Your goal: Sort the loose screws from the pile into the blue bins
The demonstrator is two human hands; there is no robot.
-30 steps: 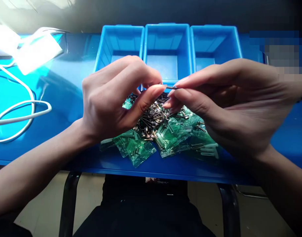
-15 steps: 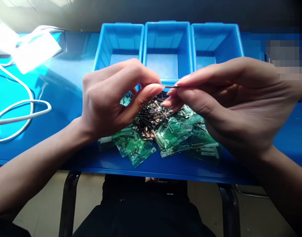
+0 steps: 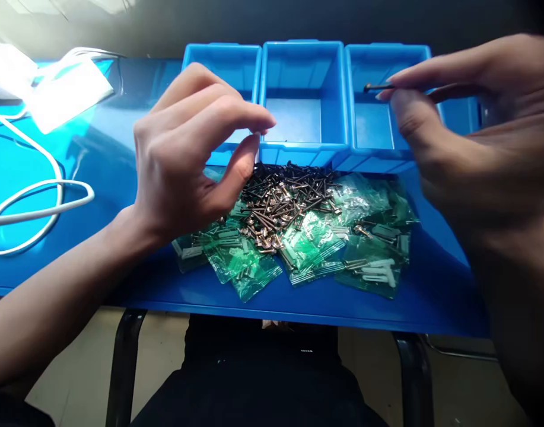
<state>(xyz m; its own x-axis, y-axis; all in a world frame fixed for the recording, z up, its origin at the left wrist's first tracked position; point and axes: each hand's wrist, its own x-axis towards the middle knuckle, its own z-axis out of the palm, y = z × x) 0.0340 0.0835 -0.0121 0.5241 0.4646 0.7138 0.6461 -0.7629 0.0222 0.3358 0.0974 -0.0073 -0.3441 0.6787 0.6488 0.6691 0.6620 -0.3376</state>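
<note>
Just one screw (image 3: 373,88) (three bins (image 3: 303,65))

Three blue bins (image 3: 304,89) – two hands (image 3: 187,160) – one screw pile (image 3: 280,198) – one white cable (image 3: 40,201)

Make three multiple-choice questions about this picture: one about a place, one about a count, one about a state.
1. Where is the right hand holding the small dark metal screw?
A. over the right-most bin
B. over the white cable
C. under the table

2. How many open blue plastic bins stand in a row behind the pile of loose dark screws?
A. two
B. three
C. five

3. What is the state of the left hand?
A. flat on the table
B. thumb and fingers pinched close, nothing visible between them
C. closed around a green bag

Answers: 1 A, the screw sits above that bin. 2 B, three bins stand side by side. 3 B, its fingertips nearly meet above the pile.
</note>
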